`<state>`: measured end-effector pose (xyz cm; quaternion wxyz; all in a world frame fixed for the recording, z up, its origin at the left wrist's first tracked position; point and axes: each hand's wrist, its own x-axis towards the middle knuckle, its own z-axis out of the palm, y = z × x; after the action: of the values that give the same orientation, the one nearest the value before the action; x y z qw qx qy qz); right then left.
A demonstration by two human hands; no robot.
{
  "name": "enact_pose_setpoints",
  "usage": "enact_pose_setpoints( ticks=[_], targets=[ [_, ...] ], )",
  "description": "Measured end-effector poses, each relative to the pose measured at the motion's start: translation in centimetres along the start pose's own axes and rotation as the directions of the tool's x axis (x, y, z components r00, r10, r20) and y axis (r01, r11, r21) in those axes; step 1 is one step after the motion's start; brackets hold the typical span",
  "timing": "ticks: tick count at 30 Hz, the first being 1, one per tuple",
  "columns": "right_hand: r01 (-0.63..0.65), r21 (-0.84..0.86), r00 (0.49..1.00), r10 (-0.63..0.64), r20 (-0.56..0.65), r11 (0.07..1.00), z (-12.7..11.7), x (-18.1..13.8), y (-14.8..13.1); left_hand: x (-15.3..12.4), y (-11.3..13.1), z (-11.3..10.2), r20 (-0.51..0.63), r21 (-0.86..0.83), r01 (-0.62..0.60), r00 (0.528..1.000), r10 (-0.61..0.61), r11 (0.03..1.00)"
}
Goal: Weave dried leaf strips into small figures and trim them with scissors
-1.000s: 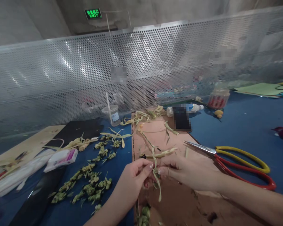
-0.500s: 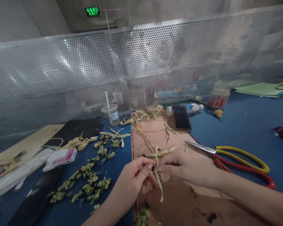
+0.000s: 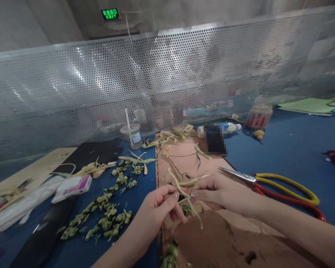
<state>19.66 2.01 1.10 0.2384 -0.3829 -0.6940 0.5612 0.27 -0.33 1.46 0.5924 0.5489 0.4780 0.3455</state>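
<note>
My left hand (image 3: 160,206) and my right hand (image 3: 220,191) meet over a brown board (image 3: 212,238). Both pinch a thin pale green leaf strip (image 3: 184,193) with a small woven green knot under it. The strip's upper end points up to the left and its lower end trails down to the right. Several finished woven green pieces (image 3: 106,216) lie on the blue tabletop to the left of my left hand. Large scissors (image 3: 281,188) with yellow and red handles lie just right of my right wrist.
A perforated metal screen (image 3: 167,82) closes the back of the table. In front of it stand a plastic cup with a straw (image 3: 132,136), a bottle (image 3: 226,128) and a jar (image 3: 258,117). Loose leaf strips (image 3: 170,139) lie behind the board. A white and pink packet (image 3: 71,188) lies at left.
The strip has swung: its lower tail now points down to the right rather than hanging straight. Both hands shifted slightly up and the pinch stays on the strip.
</note>
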Motion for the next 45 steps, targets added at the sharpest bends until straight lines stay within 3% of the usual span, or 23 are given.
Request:
enact_pose_setpoints(
  ticks=[5,11,21,25,28,31,33,37,45],
  targets=[
    [0.059,-0.161,0.998,-0.063,-0.017,0.985,0.7,0.0,-0.3,0.4,-0.5,-0.1,0.036,0.023,0.040,0.999,-0.040,0.999],
    [0.083,-0.201,0.996,-0.085,0.001,0.976,1.3,0.1,0.2,0.6,-0.9,0.1,0.063,-0.015,0.023,0.998,-0.022,1.000],
    [-0.006,-0.279,0.992,-0.029,-0.123,0.960,1.6,-0.3,-0.8,0.8,-0.9,-0.4,0.103,-0.060,0.122,0.988,-0.116,0.991],
    [0.034,-0.297,0.983,-0.085,-0.161,0.954,2.0,-0.2,-0.4,0.8,-1.2,-0.2,0.148,-0.055,0.108,0.984,-0.099,0.993],
    [0.100,-0.292,0.971,-0.157,-0.178,0.951,2.1,-0.1,-0.3,0.5,-1.3,0.1,0.097,-0.120,0.102,0.991,-0.091,0.988],
    [0.012,-0.313,0.962,-0.097,-0.256,0.950,1.8,-0.2,-0.6,0.5,-1.4,0.2,0.032,-0.235,0.116,0.993,-0.111,0.965],
    [-0.015,-0.297,0.974,-0.054,-0.222,0.955,1.4,-0.2,-0.7,0.7,-1.4,0.1,0.034,-0.293,0.109,0.994,-0.103,0.950],
    [0.112,-0.145,0.993,-0.117,-0.030,0.983,1.1,0.1,-0.2,0.9,-1.6,-0.2,0.052,-0.378,0.111,0.994,-0.098,0.919],
    [0.033,0.078,0.998,-0.029,-0.053,0.996,1.5,0.2,0.1,0.8,-1.7,0.1,0.038,-0.310,0.098,0.995,-0.090,0.946]
  ],
)
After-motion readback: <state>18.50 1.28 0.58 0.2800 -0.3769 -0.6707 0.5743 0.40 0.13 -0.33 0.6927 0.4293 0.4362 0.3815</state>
